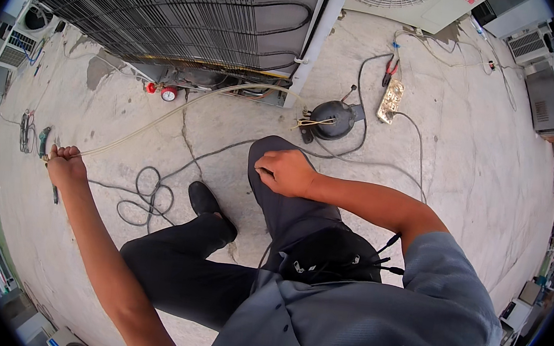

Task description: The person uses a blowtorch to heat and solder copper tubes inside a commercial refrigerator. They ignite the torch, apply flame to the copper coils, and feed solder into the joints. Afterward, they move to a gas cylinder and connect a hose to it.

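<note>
My left hand [67, 167] is stretched out to the left, its fingers closed around the end of a pale, thin hose [162, 120]. Just beyond the fingers shows a dark tool with a greenish handle [43, 142]; whether the hand grips that too is hard to see. The hose runs in a long arc toward the refrigerator's base. On my raised knee lies my right hand [287, 172], fingers curled in, with nothing visible in them. Ahead of that knee, a black compressor [334, 120] sits on the floor with a yellowish loop at its side.
A refrigerator back with black coils [192, 15] stands ahead. By its base is a red pressure gauge [168, 94]. A power strip [390, 102] and red-handled pliers [390, 70] lie to the right. A dark cable [148, 197] coils near my shoe [204, 199]. Appliances line both sides.
</note>
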`<state>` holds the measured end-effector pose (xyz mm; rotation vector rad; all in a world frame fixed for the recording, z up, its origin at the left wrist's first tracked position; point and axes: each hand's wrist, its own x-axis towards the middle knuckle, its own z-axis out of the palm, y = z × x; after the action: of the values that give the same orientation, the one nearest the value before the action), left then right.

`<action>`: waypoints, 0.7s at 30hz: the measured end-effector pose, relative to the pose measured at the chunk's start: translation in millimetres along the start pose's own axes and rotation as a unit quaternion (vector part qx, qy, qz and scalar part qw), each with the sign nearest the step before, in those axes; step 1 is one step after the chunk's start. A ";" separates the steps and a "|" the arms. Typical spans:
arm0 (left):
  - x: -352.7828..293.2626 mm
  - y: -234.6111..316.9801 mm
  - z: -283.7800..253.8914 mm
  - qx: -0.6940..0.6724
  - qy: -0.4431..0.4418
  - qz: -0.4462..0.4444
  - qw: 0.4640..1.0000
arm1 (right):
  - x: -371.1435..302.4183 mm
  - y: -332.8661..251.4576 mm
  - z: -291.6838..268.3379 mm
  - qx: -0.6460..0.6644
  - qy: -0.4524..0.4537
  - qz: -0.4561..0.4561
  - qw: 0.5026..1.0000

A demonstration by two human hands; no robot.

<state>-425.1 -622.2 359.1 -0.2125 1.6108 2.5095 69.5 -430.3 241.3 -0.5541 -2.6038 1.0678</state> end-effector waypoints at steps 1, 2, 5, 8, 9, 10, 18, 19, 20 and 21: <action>1.0 -4.3 -1.8 -0.016 -0.001 -0.005 1.000 | -0.8 1.0 -1.7 -0.003 -0.001 0.006 1.000; 4.9 -5.1 -2.7 -0.030 -0.005 -0.009 0.999 | -0.9 1.4 -2.7 -0.006 -0.002 0.008 1.000; -18.3 -5.0 13.2 -0.018 0.006 -0.023 1.000 | -1.8 5.5 -4.0 -0.012 -0.005 0.015 1.000; -31.2 -3.7 19.7 0.016 0.009 -0.025 1.000 | -1.3 6.0 -5.4 -0.015 -0.005 0.014 1.000; -30.2 -2.6 16.7 0.022 0.008 -0.023 0.999 | -0.9 6.9 -4.2 -0.011 0.006 0.003 1.000; -29.1 -1.6 13.7 0.027 0.008 -0.021 0.999 | -0.5 6.3 -4.3 -0.014 0.005 0.001 1.000; -56.0 -1.0 29.7 -0.002 0.019 -0.028 0.999 | 3.0 2.3 -3.3 -0.020 0.000 0.007 1.000; -52.6 -1.8 29.0 -0.009 0.003 -0.028 1.000 | 3.0 0.7 -3.7 -0.022 0.004 0.009 1.000; -47.8 -0.7 20.8 -0.017 -0.010 -0.024 1.000 | 3.5 -2.1 -3.6 -0.023 0.005 0.007 1.000; -45.6 -1.7 19.1 -0.006 -0.011 -0.021 1.000 | 3.7 -2.7 -2.4 -0.020 0.007 0.005 1.000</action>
<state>-380.9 -606.4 374.6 -0.2175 1.5673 2.4829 66.5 -429.0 245.2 -0.5824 -2.6180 1.0133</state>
